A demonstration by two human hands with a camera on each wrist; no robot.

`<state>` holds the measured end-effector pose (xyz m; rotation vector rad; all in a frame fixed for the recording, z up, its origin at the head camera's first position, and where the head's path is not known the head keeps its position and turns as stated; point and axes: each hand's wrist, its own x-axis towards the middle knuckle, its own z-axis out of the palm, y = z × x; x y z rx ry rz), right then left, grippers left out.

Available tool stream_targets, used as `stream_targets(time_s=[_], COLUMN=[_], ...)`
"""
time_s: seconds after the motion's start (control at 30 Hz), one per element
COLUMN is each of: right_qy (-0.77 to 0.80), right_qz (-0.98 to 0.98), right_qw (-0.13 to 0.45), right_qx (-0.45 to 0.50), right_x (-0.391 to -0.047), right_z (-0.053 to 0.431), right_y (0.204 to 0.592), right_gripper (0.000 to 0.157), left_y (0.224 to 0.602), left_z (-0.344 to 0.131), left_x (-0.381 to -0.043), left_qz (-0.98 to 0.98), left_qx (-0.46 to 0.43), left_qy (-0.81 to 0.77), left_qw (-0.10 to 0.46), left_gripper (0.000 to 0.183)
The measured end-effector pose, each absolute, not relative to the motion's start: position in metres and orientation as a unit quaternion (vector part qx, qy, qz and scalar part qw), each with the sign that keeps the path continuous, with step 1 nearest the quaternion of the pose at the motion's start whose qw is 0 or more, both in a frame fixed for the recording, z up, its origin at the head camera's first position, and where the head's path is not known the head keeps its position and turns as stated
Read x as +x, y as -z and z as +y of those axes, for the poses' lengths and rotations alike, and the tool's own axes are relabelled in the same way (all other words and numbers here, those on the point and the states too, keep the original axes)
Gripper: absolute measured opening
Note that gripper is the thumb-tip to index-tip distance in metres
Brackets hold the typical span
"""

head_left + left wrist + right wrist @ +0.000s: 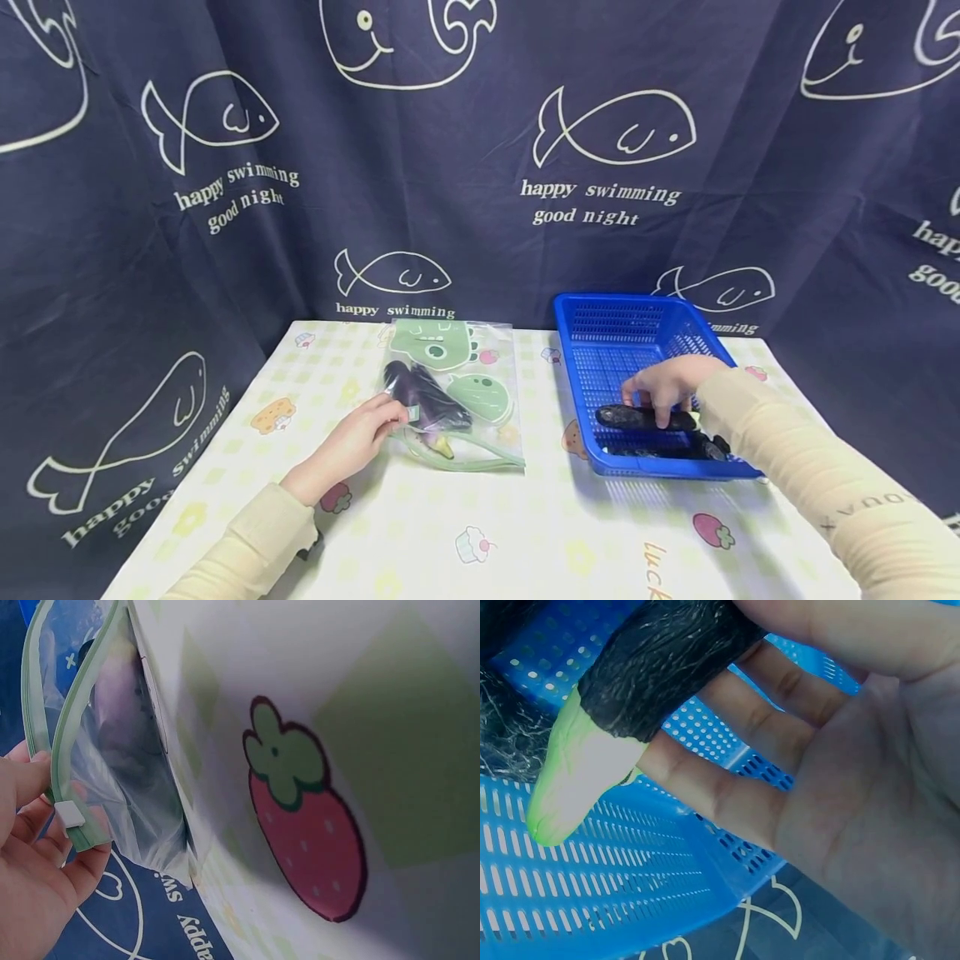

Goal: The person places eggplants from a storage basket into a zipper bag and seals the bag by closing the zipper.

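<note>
Plainly, left grip (pixel 366 423) closed on one zip bag (pixel 480 398) — right grip (pixel 669 382) closed round one dark vegetable (pixel 634 417).

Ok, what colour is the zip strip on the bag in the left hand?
The zip strip is pale green; the left wrist view shows it best.

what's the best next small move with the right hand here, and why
Probably lift the dark vegetable out of the basket toward the bag. The right hand already grips it, the left hand holds the bag's edge, the green zip edges stand apart, and purple produce already lies inside.
</note>
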<state>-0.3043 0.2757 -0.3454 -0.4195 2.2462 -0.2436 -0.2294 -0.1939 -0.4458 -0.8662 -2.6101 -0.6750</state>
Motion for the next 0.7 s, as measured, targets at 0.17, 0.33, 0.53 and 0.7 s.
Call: stream_targets(time_s=[0.17,0.33,0.53,0.7], right_qy=[0.094,0.08,0.068,0.063], right_qz=[0.891,0.892,0.896,0.897], right_qw=[0.407,0.398,0.391,0.39], right_qx=[-0.176,-0.196,-0.202,-0.2], right_x=[-0.3,-0.3,-0.299,-0.297], right_z=[0.273,0.271,0.267,0.264], right_y=[0.337,0.325,0.309,0.301], right_gripper=[0.047,0.047,0.047,0.046], left_y=[0.448,0.448,0.447,0.447], left_z=[-0.194,-0.194,-0.193,-0.193], left_x=[-0.23,-0.231,-0.23,-0.23], left_qz=[-0.911,-0.911,-0.911,-0.911], left_qx=[-0.302,-0.304,-0.304,-0.304], left_qy=[0.232,0.229,0.228,0.229], left_qw=[0.158,0.16,0.16,0.16], left_gripper=[0.017,0.017,0.017,0.018])
